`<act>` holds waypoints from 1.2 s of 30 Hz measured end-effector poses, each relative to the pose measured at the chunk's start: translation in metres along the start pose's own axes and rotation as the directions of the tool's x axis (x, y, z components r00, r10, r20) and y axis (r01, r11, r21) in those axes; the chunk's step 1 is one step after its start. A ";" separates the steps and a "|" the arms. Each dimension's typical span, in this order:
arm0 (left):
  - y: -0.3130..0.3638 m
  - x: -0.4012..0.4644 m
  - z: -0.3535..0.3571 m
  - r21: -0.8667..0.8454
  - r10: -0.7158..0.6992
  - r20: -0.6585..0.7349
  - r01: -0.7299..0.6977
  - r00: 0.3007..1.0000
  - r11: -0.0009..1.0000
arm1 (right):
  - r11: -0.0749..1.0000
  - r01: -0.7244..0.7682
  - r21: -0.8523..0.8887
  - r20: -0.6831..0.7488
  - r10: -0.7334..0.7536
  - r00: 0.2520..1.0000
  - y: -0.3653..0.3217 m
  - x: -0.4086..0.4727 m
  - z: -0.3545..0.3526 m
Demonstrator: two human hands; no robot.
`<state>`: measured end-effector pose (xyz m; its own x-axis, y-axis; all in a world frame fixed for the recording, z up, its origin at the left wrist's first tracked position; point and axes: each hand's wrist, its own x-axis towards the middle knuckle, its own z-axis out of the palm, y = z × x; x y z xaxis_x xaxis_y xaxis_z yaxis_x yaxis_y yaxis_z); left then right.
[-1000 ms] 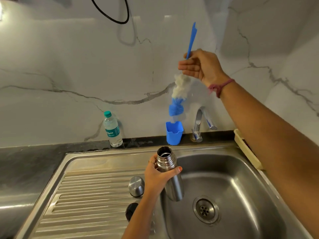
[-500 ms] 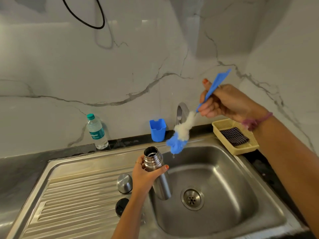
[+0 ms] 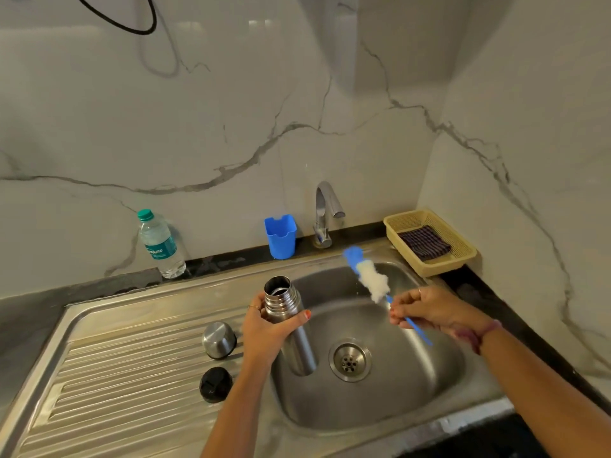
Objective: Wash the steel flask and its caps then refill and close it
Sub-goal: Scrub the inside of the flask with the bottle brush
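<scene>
While the left hand (image 3: 264, 328) wraps its fingers (image 3: 305, 315) round the upper part of the steel flask (image 3: 291, 325), the flask stands open-mouthed and slightly tilted at the left edge of the sink basin (image 3: 413, 385), its base hanging down inside the basin near the drain (image 3: 349, 359). To the right, the right hand (image 3: 426, 310) pinches the blue handle of a bottle brush (image 3: 372, 280) between curled fingers, the white and blue bristle head pointing up and away toward the tap (image 3: 325, 213), well apart from the flask's mouth. On the ribbed draining board (image 3: 115, 375) left of the basin sit two caps: a steel cap (image 3: 219, 339) set dome up, just beside the left wrist, and a black inner cap (image 3: 215, 384) nearer the camera. Along the back of the dark tabletop (image 3: 33, 312) a plastic water bottle (image 3: 161, 247) with a green lid stands upright against the marble wall, and a blue plastic cup (image 3: 280, 237) stands just left of the tap. A yellow basket (image 3: 463, 259) in the right corner holds a dark striped cloth (image 3: 424, 242).
</scene>
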<state>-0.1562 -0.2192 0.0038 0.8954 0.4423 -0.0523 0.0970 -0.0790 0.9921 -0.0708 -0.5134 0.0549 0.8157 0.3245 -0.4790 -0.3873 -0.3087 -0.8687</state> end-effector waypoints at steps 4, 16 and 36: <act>-0.006 -0.001 0.004 0.016 -0.012 0.010 0.012 1.000 1.000 | 0.972 0.004 0.236 -0.040 0.006 0.999 0.026 -0.005 -0.015; -0.017 0.002 0.011 0.071 -0.011 0.012 0.010 1.000 0.997 | 0.995 0.083 0.050 -0.214 -0.071 0.974 0.081 -0.030 -0.036; -0.009 0.065 0.037 0.346 -0.025 0.363 -0.109 0.931 0.932 | 0.847 0.038 -0.531 -0.459 -0.325 0.827 0.098 -0.011 -0.026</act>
<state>-0.0826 -0.2225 -0.0126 0.9893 0.0898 -0.1150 0.1427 -0.4307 0.8911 -0.1064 -0.5709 -0.0214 0.9976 -0.0420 -0.0554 -0.0686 -0.7235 -0.6869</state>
